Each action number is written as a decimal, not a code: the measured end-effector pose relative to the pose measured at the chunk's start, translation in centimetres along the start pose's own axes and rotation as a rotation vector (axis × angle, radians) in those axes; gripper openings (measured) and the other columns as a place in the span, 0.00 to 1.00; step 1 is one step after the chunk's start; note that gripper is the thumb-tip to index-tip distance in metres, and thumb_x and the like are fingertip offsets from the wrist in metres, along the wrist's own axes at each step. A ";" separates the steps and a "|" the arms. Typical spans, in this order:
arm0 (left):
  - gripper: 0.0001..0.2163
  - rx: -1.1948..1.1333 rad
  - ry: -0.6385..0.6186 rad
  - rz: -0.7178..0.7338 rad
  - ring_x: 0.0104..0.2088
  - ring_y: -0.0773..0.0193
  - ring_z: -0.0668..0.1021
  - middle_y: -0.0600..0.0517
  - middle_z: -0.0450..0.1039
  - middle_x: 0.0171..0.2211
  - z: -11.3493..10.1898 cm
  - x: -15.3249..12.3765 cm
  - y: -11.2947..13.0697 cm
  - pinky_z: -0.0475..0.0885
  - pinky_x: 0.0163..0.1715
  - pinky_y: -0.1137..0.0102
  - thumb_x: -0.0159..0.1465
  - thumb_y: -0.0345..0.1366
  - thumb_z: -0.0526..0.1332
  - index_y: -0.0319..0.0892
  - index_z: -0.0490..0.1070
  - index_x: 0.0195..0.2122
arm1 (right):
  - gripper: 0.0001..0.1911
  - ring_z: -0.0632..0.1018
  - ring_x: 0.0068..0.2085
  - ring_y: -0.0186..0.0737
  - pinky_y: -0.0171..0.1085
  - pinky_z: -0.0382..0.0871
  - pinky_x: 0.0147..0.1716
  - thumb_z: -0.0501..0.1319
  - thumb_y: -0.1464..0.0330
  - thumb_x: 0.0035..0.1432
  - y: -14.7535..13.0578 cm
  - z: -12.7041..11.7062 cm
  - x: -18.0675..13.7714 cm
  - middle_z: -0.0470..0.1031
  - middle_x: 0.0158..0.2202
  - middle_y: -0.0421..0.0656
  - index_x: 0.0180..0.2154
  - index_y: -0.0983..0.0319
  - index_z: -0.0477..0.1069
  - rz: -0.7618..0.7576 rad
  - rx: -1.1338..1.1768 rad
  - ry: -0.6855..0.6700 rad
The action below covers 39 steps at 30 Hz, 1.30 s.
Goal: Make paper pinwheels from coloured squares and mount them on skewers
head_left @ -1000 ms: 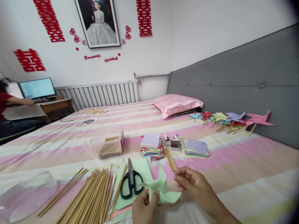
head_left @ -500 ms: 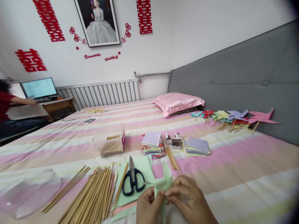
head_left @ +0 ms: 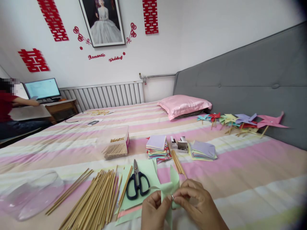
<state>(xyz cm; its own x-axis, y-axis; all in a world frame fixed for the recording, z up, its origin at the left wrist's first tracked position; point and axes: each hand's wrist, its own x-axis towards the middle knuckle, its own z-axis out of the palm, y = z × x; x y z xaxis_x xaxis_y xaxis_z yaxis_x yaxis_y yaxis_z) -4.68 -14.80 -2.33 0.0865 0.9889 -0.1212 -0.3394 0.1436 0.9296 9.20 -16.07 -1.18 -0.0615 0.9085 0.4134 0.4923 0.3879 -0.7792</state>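
A pale green paper pinwheel (head_left: 175,180) with folded blades is near the bottom middle of the view. My left hand (head_left: 154,209) is closed on it, with the thumb pressed near the centre. Thumb and forefinger of my right hand (head_left: 198,200) pinch a small silvery pin (head_left: 172,197) at the pinwheel's centre; how deep it sits is hidden. Just left of my hands, dark-handled scissors (head_left: 137,183) lie on green paper sheets (head_left: 150,172). Beside them spreads a large bundle of thin wooden sticks (head_left: 93,198).
Stacks of coloured paper squares (head_left: 155,143) and small boxes of pins (head_left: 182,145) lie ahead. A clear box of sticks (head_left: 116,149) stands left of them. Finished pinwheels (head_left: 246,118) rest by the headboard (head_left: 251,76). A person in red (head_left: 6,103) sits at a desk, far left.
The silvery pin now shows between my right fingertips at the pinwheel's centre. My head view has shifted slightly, and both hands stay on the pinwheel.
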 end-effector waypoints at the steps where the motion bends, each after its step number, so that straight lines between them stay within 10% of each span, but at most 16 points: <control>1: 0.13 0.007 0.001 0.008 0.20 0.69 0.70 0.49 0.74 0.18 0.0 0.0 0.1 0.64 0.21 0.77 0.43 0.40 0.69 0.34 0.74 0.20 | 0.11 0.72 0.32 0.40 0.36 0.63 0.34 0.59 0.60 0.54 -0.1 -0.1 0.0 0.71 0.25 0.40 0.26 0.58 0.74 0.006 0.002 -0.003; 15: 0.13 0.067 0.005 0.047 0.20 0.69 0.69 0.51 0.72 0.16 0.2 -0.2 0.4 0.62 0.21 0.77 0.43 0.41 0.69 0.34 0.72 0.19 | 0.10 0.72 0.32 0.39 0.36 0.64 0.33 0.59 0.61 0.53 0.1 0.1 -0.2 0.68 0.26 0.40 0.25 0.60 0.69 0.022 0.056 0.022; 25: 0.12 0.049 0.054 0.067 0.19 0.71 0.68 0.52 0.72 0.15 0.9 -0.7 1.1 0.60 0.19 0.78 0.41 0.40 0.70 0.35 0.73 0.17 | 0.23 0.73 0.45 0.46 0.39 0.69 0.40 0.59 0.65 0.51 -0.3 0.7 -0.5 0.73 0.41 0.47 0.50 0.59 0.58 0.210 0.445 0.044; 39: 0.14 0.193 0.085 0.118 0.18 0.70 0.64 0.55 0.67 0.14 0.7 -0.6 0.5 0.57 0.18 0.76 0.42 0.44 0.68 0.37 0.70 0.16 | 0.14 0.72 0.32 0.42 0.38 0.68 0.36 0.57 0.61 0.53 -0.7 0.4 -0.1 0.72 0.28 0.44 0.35 0.64 0.73 0.186 0.470 -0.074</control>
<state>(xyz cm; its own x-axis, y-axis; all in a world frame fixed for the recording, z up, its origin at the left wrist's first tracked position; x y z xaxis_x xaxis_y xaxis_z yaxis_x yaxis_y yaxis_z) -4.27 -15.30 -1.56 -0.0251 0.9993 -0.0289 -0.1566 0.0247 0.9874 8.50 -16.38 -0.82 -0.0801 0.9707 0.2264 0.0579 0.2313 -0.9712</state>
